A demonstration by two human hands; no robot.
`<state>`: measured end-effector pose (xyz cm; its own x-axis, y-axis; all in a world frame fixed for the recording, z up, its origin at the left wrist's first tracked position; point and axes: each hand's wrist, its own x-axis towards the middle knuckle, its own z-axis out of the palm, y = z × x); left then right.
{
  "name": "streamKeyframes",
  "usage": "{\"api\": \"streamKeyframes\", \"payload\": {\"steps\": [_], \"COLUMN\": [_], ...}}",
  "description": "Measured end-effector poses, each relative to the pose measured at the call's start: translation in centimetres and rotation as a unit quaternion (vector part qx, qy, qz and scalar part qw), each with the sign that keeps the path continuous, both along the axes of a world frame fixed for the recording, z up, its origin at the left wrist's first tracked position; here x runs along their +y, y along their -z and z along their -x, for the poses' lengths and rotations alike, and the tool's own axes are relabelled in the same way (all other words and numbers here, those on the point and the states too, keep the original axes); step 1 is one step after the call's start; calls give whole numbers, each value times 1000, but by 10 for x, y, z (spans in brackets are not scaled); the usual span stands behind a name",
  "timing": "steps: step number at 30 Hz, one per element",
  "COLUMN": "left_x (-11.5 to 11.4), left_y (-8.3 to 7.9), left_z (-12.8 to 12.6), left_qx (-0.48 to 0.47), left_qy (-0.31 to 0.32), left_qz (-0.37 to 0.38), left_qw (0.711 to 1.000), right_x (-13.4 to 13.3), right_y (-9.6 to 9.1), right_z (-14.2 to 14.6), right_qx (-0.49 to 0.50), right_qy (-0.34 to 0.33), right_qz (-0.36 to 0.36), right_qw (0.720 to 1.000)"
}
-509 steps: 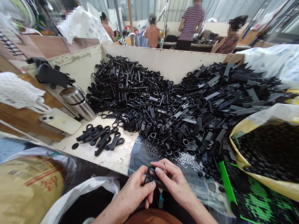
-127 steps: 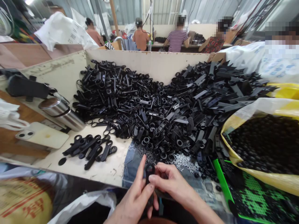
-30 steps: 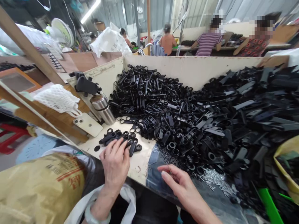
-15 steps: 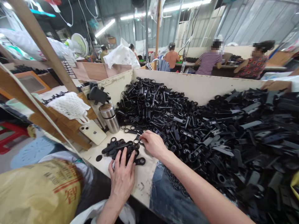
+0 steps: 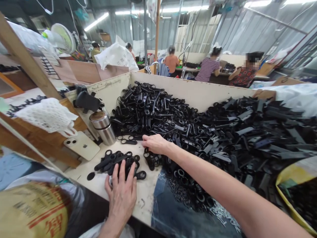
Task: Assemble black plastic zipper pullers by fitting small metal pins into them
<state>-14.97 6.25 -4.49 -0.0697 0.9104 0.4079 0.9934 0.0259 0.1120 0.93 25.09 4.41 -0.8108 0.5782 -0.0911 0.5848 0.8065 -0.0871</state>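
My left hand (image 5: 122, 193) rests with fingers spread on a small heap of black ring-ended plastic parts (image 5: 109, 162) on the pale tabletop. Farther off and to the right, my right hand (image 5: 156, 144) is closed in a pinch. A thin, light metal pin (image 5: 140, 146) pokes out at its fingertips. Just below that hand lies a clump of black ring-ended parts (image 5: 151, 160), partly covered by it. Two more loose black parts (image 5: 128, 141) lie left of its fingertips. A black disc (image 5: 90, 176) sits left of the small heap.
A big pile of black parts (image 5: 158, 109) fills the walled table. Small silver pins (image 5: 224, 213) lie on dark cloth (image 5: 170, 211) under my right forearm. A steel flask (image 5: 102, 127), a phone (image 5: 82, 145) and a yellow sack (image 5: 294, 175) stand around. Co-workers sit beyond.
The view has turned right, so everything sits farther left. My right hand has drawn slightly right, away from the small heap, showing the clump beneath it. My left hand stays on the heap.
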Motion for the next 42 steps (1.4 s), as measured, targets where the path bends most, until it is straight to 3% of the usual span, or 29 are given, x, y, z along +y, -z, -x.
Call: {"api": "streamKeyframes", "payload": {"steps": [5,8,11,13,15,17,20,23,29,37,40,42], "left_x": [2,4,7,8,8,3,-8,-20,-25,8,14,14], "left_y": [5,6,6,4,1,-5,-14,-20,-26,-45,-54,-61], "left_z": [-6,-10,-11,-11,-14,-25,-52,-82,-120,-158,-163,-165], "left_qx": [-32,-55,-63,-56,-49,-57,-84,-121,-178,-243,-318,-376], "left_qy": [10,19,30,40,52,67,141,218,300,327,309,278], "left_qz": [-15,-16,-12,-15,-27,-52,-82,-76,-51,23,82,136], "left_qw": [999,998,998,998,997,995,983,965,936,913,893,873], "right_x": [-20,-53,-99,-133,-166,-196,-228,-243,-234,-199,-196,-197], "right_y": [-23,-29,-23,-14,-3,9,24,36,43,24,25,28], "right_z": [-65,-110,-154,-178,-195,-205,-207,-200,-192,-188,-191,-193], "right_qx": [79,145,212,266,358,417,481,513,530,569,558,520], "right_qy": [22,100,209,276,354,435,530,555,516,445,403,348], "right_qz": [-37,-67,-116,-143,-141,-114,-43,6,6,-16,-31,-51], "right_qw": [996,982,948,913,852,790,698,655,673,691,725,778]}}
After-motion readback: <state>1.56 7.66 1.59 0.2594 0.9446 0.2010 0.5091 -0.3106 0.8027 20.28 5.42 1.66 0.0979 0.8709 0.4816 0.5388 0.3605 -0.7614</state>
